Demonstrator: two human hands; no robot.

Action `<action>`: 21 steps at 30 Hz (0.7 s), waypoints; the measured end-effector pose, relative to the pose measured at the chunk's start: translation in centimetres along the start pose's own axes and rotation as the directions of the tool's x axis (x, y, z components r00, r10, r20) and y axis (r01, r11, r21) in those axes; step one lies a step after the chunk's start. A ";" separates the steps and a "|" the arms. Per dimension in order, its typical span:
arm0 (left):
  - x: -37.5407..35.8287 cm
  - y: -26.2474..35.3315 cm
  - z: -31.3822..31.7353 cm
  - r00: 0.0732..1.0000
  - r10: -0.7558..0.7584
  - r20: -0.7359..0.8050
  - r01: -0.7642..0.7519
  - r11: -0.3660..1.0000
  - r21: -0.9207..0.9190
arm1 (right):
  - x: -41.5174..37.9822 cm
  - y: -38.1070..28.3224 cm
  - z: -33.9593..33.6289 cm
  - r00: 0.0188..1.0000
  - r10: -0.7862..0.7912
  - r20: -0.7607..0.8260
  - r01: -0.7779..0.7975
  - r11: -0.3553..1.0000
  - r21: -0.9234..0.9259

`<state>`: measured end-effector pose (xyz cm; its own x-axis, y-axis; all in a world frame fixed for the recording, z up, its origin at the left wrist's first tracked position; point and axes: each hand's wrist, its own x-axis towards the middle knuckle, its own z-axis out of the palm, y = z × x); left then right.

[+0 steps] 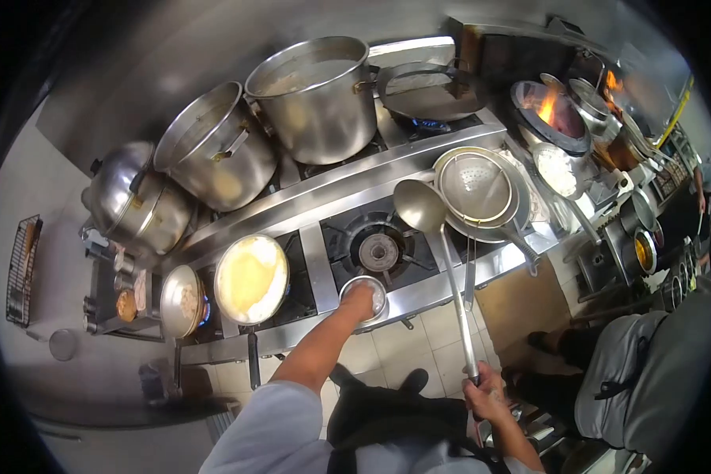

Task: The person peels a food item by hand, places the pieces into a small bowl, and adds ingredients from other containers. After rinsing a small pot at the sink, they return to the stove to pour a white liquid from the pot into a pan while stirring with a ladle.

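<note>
My left hand (360,300) reaches down into a small round metal container (379,299) at the front edge of the stove; its fingers are hidden inside. My right hand (488,393) is closed around the long handle of a big ladle (420,205). The ladle's bowl is held over the stove, between the bare burner (379,251) and a perforated strainer (475,186). To the left of my left hand stands a frying pan (251,278) with a yellow layer spread in it. Beside that is a smaller pan (182,302) with some food, over a blue flame.
Large stock pots (316,103) line the back, with a dark wok (433,95) over a blue flame. Flames rise at a round pan (551,118) at the right. A co-worker (632,379) stands close on my right. Pan handles (253,359) jut over the front edge.
</note>
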<state>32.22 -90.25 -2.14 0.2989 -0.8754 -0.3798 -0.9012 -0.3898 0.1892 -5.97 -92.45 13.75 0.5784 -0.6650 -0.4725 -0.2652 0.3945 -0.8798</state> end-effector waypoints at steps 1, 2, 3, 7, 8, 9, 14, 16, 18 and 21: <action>0.1 -0.1 0.0 1.000 0.007 0.017 -0.007 1.000 -0.014 | 0.2 0.1 0.1 1.000 0.014 0.026 -0.015 1.000 0.006; 0.2 -0.2 0.2 1.000 0.021 0.016 -0.020 1.000 -0.011 | 0.3 0.3 0.2 0.998 0.028 0.051 -0.029 1.000 0.012; 0.2 -0.4 0.6 1.000 0.000 0.002 0.000 1.000 -0.024 | 0.4 0.5 0.2 0.996 0.044 0.071 -0.045 0.999 0.011; 0.5 -0.1 -0.1 0.999 -0.021 0.029 0.021 1.000 -0.012 | 0.2 1.4 0.4 0.998 0.046 0.051 -0.041 0.995 -0.095; 0.3 0.0 -0.1 0.999 -0.027 0.028 0.027 1.000 -0.006 | 0.0 1.1 0.7 0.999 0.035 0.041 -0.031 0.995 -0.093; -0.1 0.3 -0.4 1.000 -0.015 -0.024 0.014 1.000 -0.013 | -0.4 0.6 1.0 0.998 0.051 0.029 -0.046 0.990 -0.132; 0.0 0.6 -0.8 1.000 -0.014 -0.015 0.013 0.998 -0.064 | -1.5 1.2 1.5 0.999 0.039 0.000 -0.038 0.989 -0.141; 0.2 0.4 -0.5 1.000 -0.031 -0.005 0.031 0.997 -0.075 | -2.1 0.9 1.8 1.000 0.018 -0.007 -0.019 0.986 -0.168; 0.6 0.2 0.5 0.999 -0.036 -0.013 0.035 0.995 -0.090 | -2.8 1.1 2.0 1.000 0.008 -0.016 -0.010 0.990 -0.138; 0.9 0.6 1.0 0.993 -0.087 -0.076 0.067 0.971 -0.229 | -3.6 0.3 2.1 0.999 -0.001 -0.042 -0.005 0.991 -0.134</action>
<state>31.64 -91.02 -3.26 0.3989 -0.8577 -0.3244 -0.7832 -0.5027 0.3658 -6.56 -88.59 15.28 0.5458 -0.6914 -0.4734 -0.3688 0.3091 -0.8766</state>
